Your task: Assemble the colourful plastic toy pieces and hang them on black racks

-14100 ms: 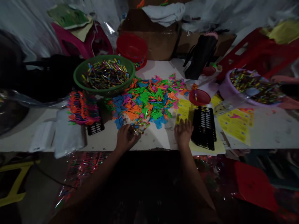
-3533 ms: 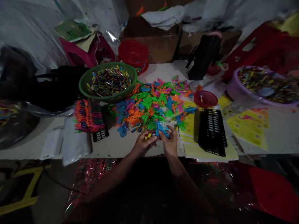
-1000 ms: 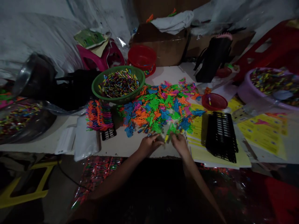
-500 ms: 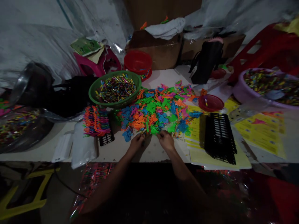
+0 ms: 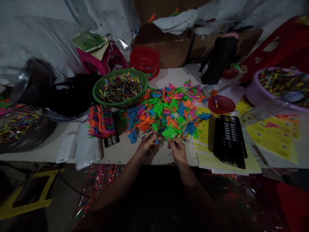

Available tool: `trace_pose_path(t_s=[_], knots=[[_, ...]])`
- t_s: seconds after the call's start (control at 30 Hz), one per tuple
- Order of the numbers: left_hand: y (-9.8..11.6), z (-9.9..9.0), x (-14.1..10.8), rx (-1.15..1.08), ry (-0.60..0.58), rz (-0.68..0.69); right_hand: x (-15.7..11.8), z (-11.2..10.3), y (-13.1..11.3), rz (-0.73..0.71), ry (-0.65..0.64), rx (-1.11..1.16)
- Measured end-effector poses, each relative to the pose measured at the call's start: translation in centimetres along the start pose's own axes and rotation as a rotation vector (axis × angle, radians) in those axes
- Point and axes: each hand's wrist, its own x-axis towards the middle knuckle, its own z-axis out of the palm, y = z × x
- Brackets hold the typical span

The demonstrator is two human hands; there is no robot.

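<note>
My left hand [image 5: 144,145] is closed around a small tube-like piece [image 5: 156,141] with a blue end, just above the table's near side. Beside it, my right hand [image 5: 178,149] has thumb and fingers pinched together at the lower edge of a bright green plastic piece [image 5: 170,131]. Both hands are at the front of a spread-out pile of flat plastic shapes [image 5: 158,108] in green, orange, blue and pink. Dim light leaves the exact form of the pieces unclear.
A green basket [image 5: 96,91] of small coloured tubes stands behind left. Bundled orange and pink pieces [image 5: 100,122] lie left, near clear plastic bags [image 5: 88,145]. Black trays [image 5: 228,141] rest on yellow sheets [image 5: 204,145] at right, below a small red basket [image 5: 225,104]. A purple tub [image 5: 253,87] stands farther right.
Both hands have drawn slightly back from the pile and turned upward. The blue-ended tube now shows in my left hand, and the green piece is at my right fingertips. The view has shifted slightly.
</note>
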Motion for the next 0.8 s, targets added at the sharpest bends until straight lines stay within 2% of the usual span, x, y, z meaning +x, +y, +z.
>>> trace_pose_path(t_s=[0.13,0.23,0.3,0.43,0.57,0.8], knots=[[0.7,-0.9,0.2,-0.237,0.119,-0.098,-0.5,0.5,-0.3,-0.156,0.052,-0.061],[0.9,-0.5,-0.2,-0.294,0.124,-0.119,-1.0,1.2,-0.1,-0.245,0.082,-0.104],[0.8,0.0,-0.6,-0.242,0.084,-0.117,-1.2,1.3,0.0,-0.254,0.103,-0.118],[0.6,0.7,-1.3,-0.036,0.005,-0.075,-1.2,1.0,-0.3,-0.268,0.060,-0.137],[0.4,0.6,-1.5,0.082,-0.003,-0.018,-1.4,0.7,-0.6,-0.241,0.131,-0.133],[0.7,0.6,-2.0,0.087,-0.028,-0.053,-1.5,0.8,-0.5,-0.178,0.049,-0.078]])
